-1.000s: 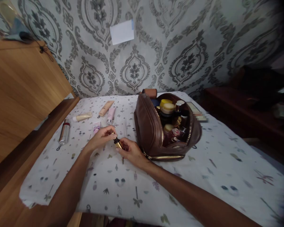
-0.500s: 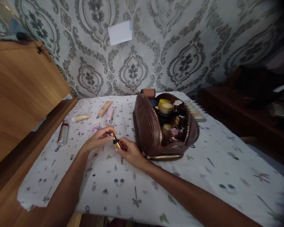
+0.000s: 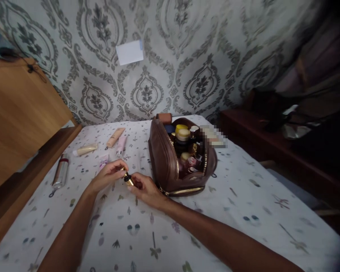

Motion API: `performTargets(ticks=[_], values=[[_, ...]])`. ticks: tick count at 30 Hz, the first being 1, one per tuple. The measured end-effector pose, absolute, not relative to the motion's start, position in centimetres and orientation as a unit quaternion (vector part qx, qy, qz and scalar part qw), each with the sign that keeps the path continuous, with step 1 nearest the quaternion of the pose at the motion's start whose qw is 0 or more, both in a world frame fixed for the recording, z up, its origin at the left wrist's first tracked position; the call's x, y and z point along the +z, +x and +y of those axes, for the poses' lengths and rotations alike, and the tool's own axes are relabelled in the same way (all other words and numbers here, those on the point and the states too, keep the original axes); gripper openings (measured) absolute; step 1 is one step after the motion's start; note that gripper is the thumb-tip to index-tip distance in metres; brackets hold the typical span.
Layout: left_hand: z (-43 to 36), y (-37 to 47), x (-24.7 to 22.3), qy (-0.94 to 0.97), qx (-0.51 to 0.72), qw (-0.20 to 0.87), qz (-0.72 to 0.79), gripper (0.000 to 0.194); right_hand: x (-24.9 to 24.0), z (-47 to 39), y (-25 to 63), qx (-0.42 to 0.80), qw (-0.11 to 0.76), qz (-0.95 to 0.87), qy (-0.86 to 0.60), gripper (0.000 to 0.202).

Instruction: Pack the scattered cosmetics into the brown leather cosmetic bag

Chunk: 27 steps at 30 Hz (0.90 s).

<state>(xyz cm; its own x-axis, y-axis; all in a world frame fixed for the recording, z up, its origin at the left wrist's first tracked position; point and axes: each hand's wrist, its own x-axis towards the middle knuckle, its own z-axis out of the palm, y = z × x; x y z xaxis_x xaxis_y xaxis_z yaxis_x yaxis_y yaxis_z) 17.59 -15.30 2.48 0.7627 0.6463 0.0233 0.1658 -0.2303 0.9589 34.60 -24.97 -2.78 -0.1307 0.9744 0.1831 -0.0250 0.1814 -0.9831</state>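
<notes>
A small gold and black bottle (image 3: 129, 180) is held between both hands above the patterned cloth. My left hand (image 3: 110, 174) pinches its upper end, and my right hand (image 3: 147, 189) grips the lower gold part. Just to the right stands an open brown bag (image 3: 163, 162) with a gold zipper, holding jars and bottles, among them a yellow-lidded jar (image 3: 182, 129). Partly behind my left hand lies a small purple tube (image 3: 103, 160). Farther back are a pink tube (image 3: 121, 146) and a peach tube (image 3: 115, 137).
At the left lie a cream tube (image 3: 86, 149) and a silver and brown bottle (image 3: 60, 172) on the white patterned cloth (image 3: 147, 234). A wooden panel (image 3: 25, 105) rises at the left. Behind the bag's right side is a blurred-out flat item (image 3: 214, 136).
The view has shifted, so the bag, tubes and hands appear farther left and slightly lower. Both hands still hold the small bottle in much the same way.
</notes>
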Motion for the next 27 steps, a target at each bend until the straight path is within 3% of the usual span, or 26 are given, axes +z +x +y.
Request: performTargets(ticks=[7, 15, 23, 27], values=[[-14.6, 17.7, 1.2, 0.748, 0.171, 0.605, 0.215, 0.050, -2.5, -25.2, 34.5, 0.482, 0.576, -0.517, -0.410, 0.030], [-15.5, 18.5, 1.7, 0.767, 0.080, 0.593, 0.233, 0.037, -2.4, -25.2, 34.5, 0.416, 0.616, -0.530, -0.408, 0.037], [-15.5, 18.8, 1.2, 0.779, 0.067, 0.566, 0.261, 0.027, 0.4, -26.4, 34.6, 0.328, 0.551, -0.589, -0.492, 0.033], [-15.3, 18.4, 0.6, 0.772, 0.074, 0.563, 0.286, 0.028, 2.3, -26.7, 35.0, 0.309, 0.550, -0.608, -0.482, 0.020]])
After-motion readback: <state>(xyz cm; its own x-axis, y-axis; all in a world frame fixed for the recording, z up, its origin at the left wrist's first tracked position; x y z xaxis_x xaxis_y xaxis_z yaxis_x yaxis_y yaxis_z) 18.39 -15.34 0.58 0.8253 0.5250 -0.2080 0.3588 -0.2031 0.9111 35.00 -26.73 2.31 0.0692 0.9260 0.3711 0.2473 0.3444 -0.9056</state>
